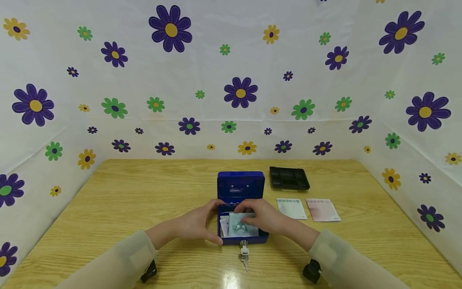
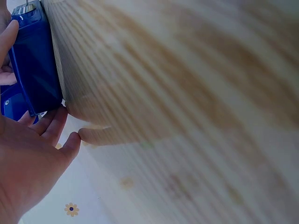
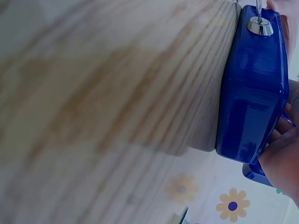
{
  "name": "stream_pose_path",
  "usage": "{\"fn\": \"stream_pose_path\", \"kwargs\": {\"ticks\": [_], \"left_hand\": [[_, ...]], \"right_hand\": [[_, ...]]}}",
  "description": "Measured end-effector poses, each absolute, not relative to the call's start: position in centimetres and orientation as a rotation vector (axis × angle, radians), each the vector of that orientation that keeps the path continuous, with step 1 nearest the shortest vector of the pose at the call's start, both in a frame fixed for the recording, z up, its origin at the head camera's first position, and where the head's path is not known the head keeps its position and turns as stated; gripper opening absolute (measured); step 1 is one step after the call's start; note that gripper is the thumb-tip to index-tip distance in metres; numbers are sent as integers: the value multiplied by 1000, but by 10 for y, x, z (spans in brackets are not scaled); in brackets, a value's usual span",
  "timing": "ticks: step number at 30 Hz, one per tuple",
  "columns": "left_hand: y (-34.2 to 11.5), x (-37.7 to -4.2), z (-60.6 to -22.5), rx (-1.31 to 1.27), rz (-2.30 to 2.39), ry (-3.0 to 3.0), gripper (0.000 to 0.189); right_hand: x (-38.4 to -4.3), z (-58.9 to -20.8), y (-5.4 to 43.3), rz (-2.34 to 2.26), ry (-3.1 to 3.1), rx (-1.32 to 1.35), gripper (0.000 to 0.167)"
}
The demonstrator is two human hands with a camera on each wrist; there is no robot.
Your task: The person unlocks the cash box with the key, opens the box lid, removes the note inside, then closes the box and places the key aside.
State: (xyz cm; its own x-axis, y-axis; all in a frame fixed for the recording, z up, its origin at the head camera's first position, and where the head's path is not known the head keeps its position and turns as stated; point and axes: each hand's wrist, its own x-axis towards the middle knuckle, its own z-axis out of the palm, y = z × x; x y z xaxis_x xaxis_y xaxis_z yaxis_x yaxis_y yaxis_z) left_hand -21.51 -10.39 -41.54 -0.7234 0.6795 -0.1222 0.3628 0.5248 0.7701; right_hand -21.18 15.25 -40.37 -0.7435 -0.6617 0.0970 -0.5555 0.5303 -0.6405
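A blue metal cash box (image 1: 243,241) stands on the table with its lid (image 1: 240,180) raised. My left hand (image 1: 195,220) holds the box's left side, thumb at the front corner and fingers toward the back. In the left wrist view its fingertips (image 2: 56,122) meet the box's rear lower corner. My right hand (image 1: 265,216) reaches in over the right wall, bent fingers and thumb on a greenish banknote (image 1: 238,230). I cannot tell whether it pinches that note. Another pale note (image 1: 224,225) shows beneath it at the left. Keys (image 1: 244,252) hang from the front lock.
A black compartment tray (image 1: 288,178) lies behind and right of the box. In front of it are a greenish banknote (image 1: 291,208) and a pinkish banknote (image 1: 323,210), side by side. Flower-printed white cloth (image 1: 202,72) encloses the wooden table (image 1: 144,180) at the back and sides.
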Motion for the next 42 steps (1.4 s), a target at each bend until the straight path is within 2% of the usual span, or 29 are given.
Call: {"fn": "stream_pose_path", "kwargs": {"ticks": [14,27,42], "left_hand": [[-103,-214,-415,849,1022,2369,101],[-103,-214,-415,840,1017,2390,101],[-104,-214,-414,849,1020,2392,100]], "right_hand": [[-211,-399,154,-976,2608,-1078,22],[-212,-374,165,-1089,2658,-967,21],[-201,-350,219,-1161,2731,-882,22]]}}
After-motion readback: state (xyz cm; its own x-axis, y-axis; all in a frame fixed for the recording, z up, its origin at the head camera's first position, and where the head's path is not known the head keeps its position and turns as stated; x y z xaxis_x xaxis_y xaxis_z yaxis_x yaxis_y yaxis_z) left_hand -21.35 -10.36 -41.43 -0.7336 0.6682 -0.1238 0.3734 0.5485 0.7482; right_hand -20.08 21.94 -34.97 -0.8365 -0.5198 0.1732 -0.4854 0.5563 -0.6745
